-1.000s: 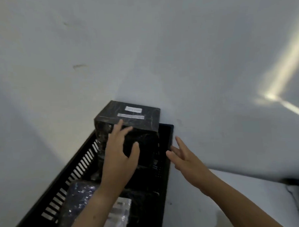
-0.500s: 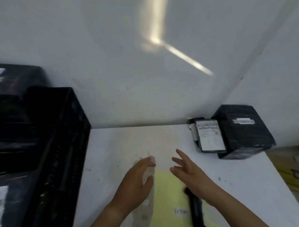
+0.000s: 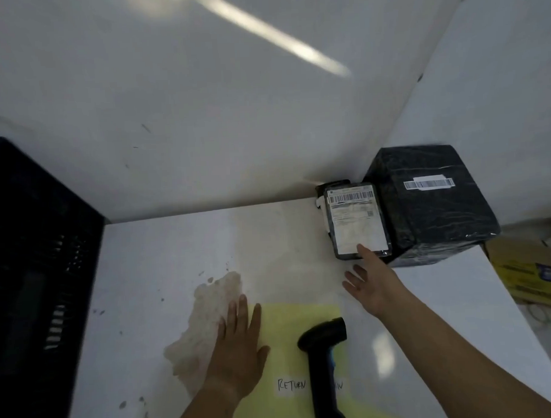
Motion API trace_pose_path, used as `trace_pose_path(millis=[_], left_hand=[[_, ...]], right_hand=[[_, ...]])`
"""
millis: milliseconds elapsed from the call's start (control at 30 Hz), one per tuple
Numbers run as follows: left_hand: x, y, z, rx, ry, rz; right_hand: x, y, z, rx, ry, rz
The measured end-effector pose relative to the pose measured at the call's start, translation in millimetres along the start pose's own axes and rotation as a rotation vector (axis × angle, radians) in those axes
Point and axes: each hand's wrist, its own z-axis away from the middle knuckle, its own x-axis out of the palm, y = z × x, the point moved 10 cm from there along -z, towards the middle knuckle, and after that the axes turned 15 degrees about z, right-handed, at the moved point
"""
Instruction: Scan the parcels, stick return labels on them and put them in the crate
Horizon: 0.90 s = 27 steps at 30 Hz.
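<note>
A flat black parcel with a white shipping label lies at the back right of the white table. Beside it stands a larger black-wrapped box with a barcode strip. My right hand stretches toward the flat parcel, fingers straight, one fingertip at its near edge. My left hand lies flat on the table at the edge of a yellow sheet carrying white "RETURN" labels. A black barcode scanner lies on that sheet. The black crate stands at the left.
A brownish stain marks the table left of the yellow sheet. White walls meet in a corner behind the parcels. A yellow-printed carton sits beyond the table's right edge.
My view swung right from the crate to the table. My left hand left the boxed parcel in the crate and settled flat on the table. My right hand reached out to the flat parcel.
</note>
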Motion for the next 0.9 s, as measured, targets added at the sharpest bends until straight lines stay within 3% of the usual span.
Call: trace_pose_path(millis=[133,333,533,633,900], left_hand=[[-9.9,5.8,1.4,-0.003,0.033,-0.048],[-19.4,9.8,3.5,-0.042,-0.046,0.151],[-79.4,26.1,16.8,-0.192,0.177,1.114],[-92.0,45.4,35.0,-0.242,0.129,1.561],[-106.9,23.9,105.2,-0.226,0.218,1.752]], right_hand=[[-5.3,-6.8,-16.0,-0.056,-0.023,-0.027],[-26.4,-4.8,-8.6,-0.178,0.073,0.103],[-20.8,-24.2,54.5,-0.447,0.072,0.438],[-2.6,-9.4,101.8,-0.486,-0.004,0.519],[47.3,74.3,174.6,-0.503,-0.11,0.656]])
